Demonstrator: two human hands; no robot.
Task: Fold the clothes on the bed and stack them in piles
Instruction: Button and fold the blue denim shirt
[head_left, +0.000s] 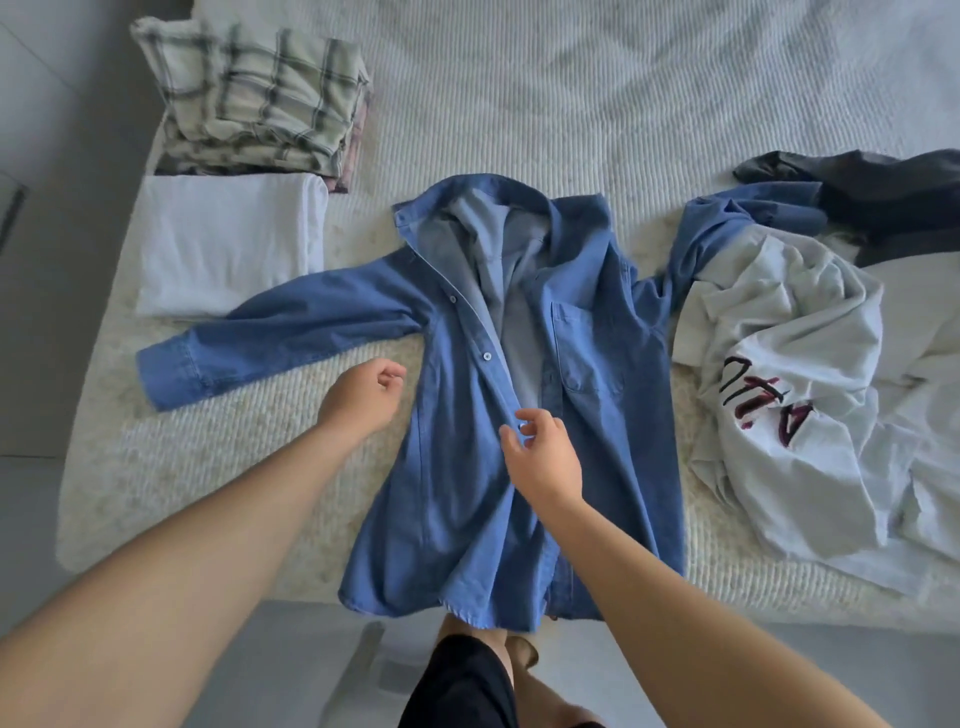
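Note:
A blue denim button shirt (452, 467) lies face up on the white bed (519, 104), front partly open, its left sleeve stretched out and its hem hanging over the near edge. My right hand (545, 452) hovers over the button placket at mid-shirt, thumb and fingers loosely curled at the fabric edge; whether it pinches the cloth is unclear. My left hand (361, 395) floats just left of the shirt body, fingers loosely curled, holding nothing. At the far left sit a folded plaid pile (249, 98) and a folded white garment (223, 244).
To the right lies an unfolded heap: a white T-shirt with dark red lettering (789, 405), a blue garment (737, 223) and a dark grey one (883, 197). Grey floor borders the bed on the left and near side. My legs stand at the bed's near edge.

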